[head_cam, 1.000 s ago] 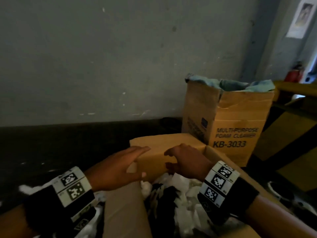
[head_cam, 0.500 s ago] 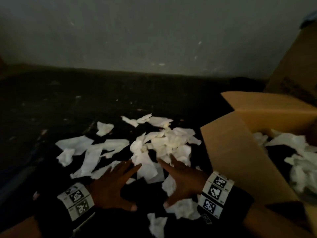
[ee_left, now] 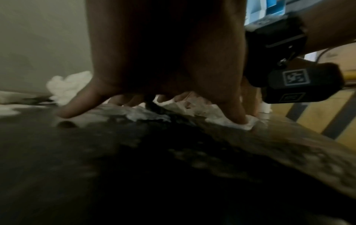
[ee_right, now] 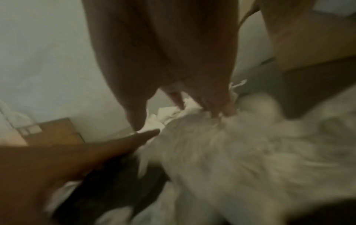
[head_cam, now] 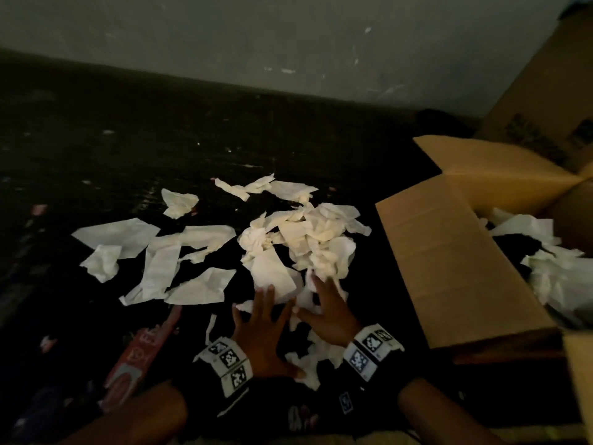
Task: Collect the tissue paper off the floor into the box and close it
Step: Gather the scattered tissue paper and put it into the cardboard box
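Head view: tissue paper (head_cam: 298, 239) scattered in torn white pieces over dark floor (head_cam: 128, 149), thickest in a heap just ahead of both hands. Left hand (head_cam: 261, 329) flat with fingers spread, fingertips on a sheet at the heap's near edge. Right hand (head_cam: 327, 311) likewise spread and laid on the pieces, grasping nothing. Open cardboard box (head_cam: 455, 261) to the right, flaps raised, more tissue inside. Second box (head_cam: 545, 101) behind it against grey wall (head_cam: 288, 33). Red packet (head_cam: 141, 354) on the floor left of the left wrist.

Left wrist view: left hand (ee_left: 163, 60) arched over the floor, fingertips pressed down, crumpled tissue (ee_left: 202, 109) beneath and beside them, nothing gripped.

Right wrist view: blurred; right hand (ee_right: 169, 68) with straight fingers reaching down onto a white mass of tissue (ee_right: 240, 152), thumb stretched out below, not clenched
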